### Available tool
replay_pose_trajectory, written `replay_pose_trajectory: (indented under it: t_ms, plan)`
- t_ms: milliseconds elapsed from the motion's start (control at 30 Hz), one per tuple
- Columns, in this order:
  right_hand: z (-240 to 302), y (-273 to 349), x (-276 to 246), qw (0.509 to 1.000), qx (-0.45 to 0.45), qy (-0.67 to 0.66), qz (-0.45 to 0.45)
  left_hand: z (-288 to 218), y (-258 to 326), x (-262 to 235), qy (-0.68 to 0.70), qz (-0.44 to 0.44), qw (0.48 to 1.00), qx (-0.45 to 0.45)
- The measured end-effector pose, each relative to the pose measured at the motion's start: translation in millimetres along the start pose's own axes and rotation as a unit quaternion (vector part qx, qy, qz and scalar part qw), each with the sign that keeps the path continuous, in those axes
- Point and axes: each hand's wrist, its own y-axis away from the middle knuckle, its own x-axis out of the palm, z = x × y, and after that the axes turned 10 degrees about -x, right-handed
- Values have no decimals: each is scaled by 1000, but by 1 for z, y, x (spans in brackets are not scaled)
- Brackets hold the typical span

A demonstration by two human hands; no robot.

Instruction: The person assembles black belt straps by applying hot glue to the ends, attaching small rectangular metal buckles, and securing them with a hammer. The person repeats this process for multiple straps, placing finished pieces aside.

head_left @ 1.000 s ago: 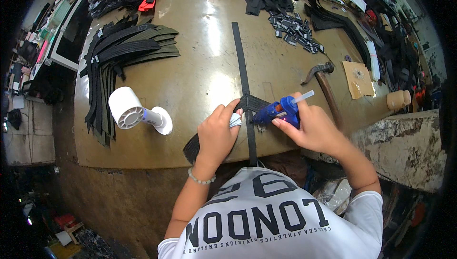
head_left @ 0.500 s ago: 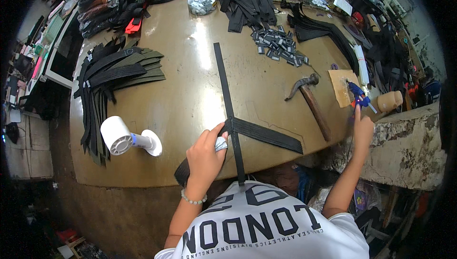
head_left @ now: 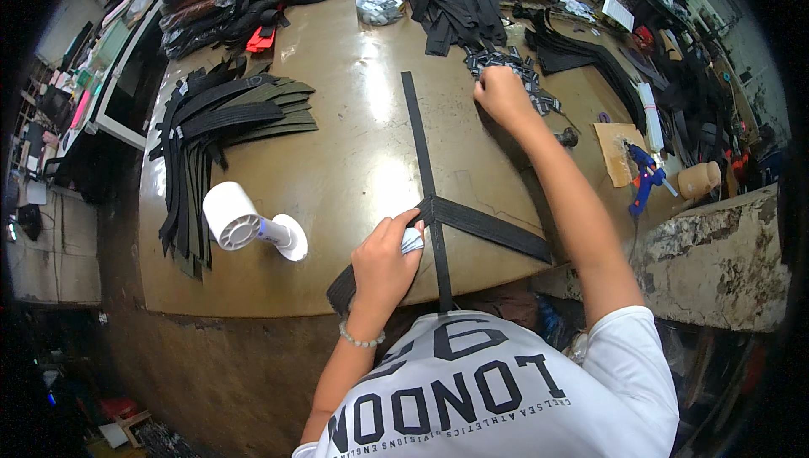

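My left hand (head_left: 383, 260) is closed on a black webbing strap (head_left: 493, 230) near the table's front edge, pinching it where it crosses a narrower black strip (head_left: 418, 133). A small white piece (head_left: 412, 241) shows between thumb and fingers; what it is I cannot tell. At the far right of the middle, my right hand (head_left: 504, 96) is down on a pile of small dark grey labels (head_left: 531, 79), fingers curled together. Whatever lies between its fingertips is hidden. A blue glue gun (head_left: 647, 176) rests on brown cardboard (head_left: 615, 153) at the right.
A white handheld fan (head_left: 232, 218) lies at the left near bundled black and olive straps (head_left: 244, 117). More black straps (head_left: 459, 3) and a clear bag (head_left: 379, 10) are at the back. My right forearm mostly covers a hammer (head_left: 568, 137). A tape roll (head_left: 699, 180) sits at the right edge.
My right hand has left the glue gun and moved left and away from me to the label pile. My left hand keeps its grip on the strap. The view has shifted slightly.
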Motion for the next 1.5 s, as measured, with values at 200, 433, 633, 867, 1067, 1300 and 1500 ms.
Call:
replay_pose_trajectory:
  t_ms: [200,433,633,867,1067,1300,1500]
  plan:
    - [8,30,-63,992,-26,-45,-113,1,0,0,-5,1,1000,13]
    - [104,157,-102,916,34,-395,67,-7,13,-4,-21,36,999,-14]
    - [131,178,-64,925,-4,-380,24,-8,17,-3,-13,32,999,-12]
    - [137,183,-36,937,-20,-345,-58,-2,30,-38,46,111,992,43]
    - [138,180,-39,930,22,-367,-22,-13,44,-51,-48,198,970,130]
    - [140,180,-40,929,26,-368,-36,-8,18,-21,37,114,987,107]
    - [139,180,-38,928,25,-370,-44,-7,11,-26,87,125,986,62]
